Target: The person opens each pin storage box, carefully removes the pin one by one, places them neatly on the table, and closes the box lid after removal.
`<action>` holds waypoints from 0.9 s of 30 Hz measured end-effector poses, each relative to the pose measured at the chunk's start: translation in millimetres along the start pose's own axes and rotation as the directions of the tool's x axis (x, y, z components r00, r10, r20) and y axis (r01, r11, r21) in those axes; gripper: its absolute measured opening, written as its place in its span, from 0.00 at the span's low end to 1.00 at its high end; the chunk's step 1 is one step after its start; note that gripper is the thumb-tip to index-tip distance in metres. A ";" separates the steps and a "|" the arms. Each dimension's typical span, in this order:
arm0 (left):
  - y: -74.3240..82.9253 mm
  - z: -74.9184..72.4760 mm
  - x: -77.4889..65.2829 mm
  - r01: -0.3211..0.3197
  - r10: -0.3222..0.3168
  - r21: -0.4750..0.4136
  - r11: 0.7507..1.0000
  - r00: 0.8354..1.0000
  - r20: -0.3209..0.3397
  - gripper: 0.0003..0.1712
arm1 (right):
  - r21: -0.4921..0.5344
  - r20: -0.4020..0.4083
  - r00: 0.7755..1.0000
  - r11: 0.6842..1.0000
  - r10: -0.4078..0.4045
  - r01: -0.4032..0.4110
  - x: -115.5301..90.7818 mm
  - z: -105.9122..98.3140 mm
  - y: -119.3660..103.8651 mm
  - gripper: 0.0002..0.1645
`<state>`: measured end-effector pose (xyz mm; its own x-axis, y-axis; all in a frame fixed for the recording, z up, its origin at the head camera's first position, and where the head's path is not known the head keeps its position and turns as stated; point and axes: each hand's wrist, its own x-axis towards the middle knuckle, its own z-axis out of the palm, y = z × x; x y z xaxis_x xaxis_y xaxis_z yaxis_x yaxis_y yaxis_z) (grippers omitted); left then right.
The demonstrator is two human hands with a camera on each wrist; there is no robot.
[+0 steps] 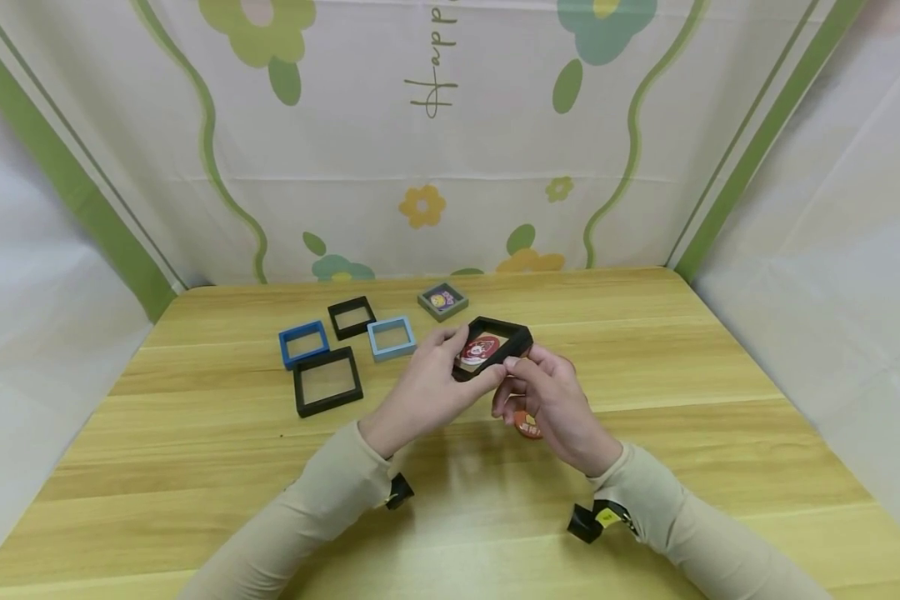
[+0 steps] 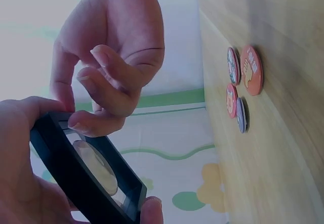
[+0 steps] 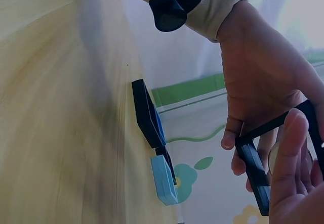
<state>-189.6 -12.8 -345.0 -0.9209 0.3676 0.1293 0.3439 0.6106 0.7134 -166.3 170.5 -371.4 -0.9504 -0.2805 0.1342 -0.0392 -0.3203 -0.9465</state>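
Observation:
Above the table, my left hand point(image 1: 431, 383) grips a black square display frame point(image 1: 521, 340) by its left side, thumb along the near edge. A round red badge point(image 1: 480, 349) sits within the frame, against its clear film. At the frame's right corner, my right hand point(image 1: 558, 408) pinches the rim between thumb and index finger; its other fingers curl loosely below. The left wrist view shows the frame point(image 2: 83, 176) tilted, with the badge's pale back point(image 2: 96, 167) in it. In the right wrist view the right hand point(image 3: 291, 173) partly covers the frame point(image 3: 253, 171).
On the left lie a blue frame point(image 1: 303, 360), a light-blue frame point(image 1: 373, 343) and two black frames point(image 1: 328, 407). A grey frame point(image 1: 441, 313) with a purple-and-yellow badge lies at the back. Several round badges, one orange point(image 2: 251, 71), lie on the table point(image 1: 690, 467) under the right hand.

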 end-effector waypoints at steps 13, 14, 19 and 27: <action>0.9 -0.6 -1.0 -0.060 0.068 0.088 0.994 0.994 -0.084 0.50 | -0.007 -0.018 0.999 0.999 0.034 -0.034 -0.2 1.9 -5.6 0.15; 0.9 -0.5 -1.1 -0.070 0.078 0.094 0.993 0.993 -0.089 0.49 | -0.004 -0.017 0.999 0.999 0.035 -0.035 -0.1 2.0 -5.7 0.15; 0.1 -2.7 -1.0 -0.102 0.109 0.077 0.992 0.989 -0.100 0.49 | 0.016 -0.015 0.999 0.999 0.046 -0.045 -0.5 2.7 -5.8 0.13; -2.1 -7.2 -1.7 -0.132 0.143 0.096 0.987 0.982 -0.123 0.52 | -0.018 -0.051 0.997 0.998 0.052 -0.053 -0.4 3.0 -4.1 0.12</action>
<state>-190.1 -19.7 -341.7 -0.8778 0.3622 0.3135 0.4781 0.6213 0.6208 -164.8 169.2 -366.7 -0.9657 -0.2499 0.0700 0.0053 -0.2888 -0.9574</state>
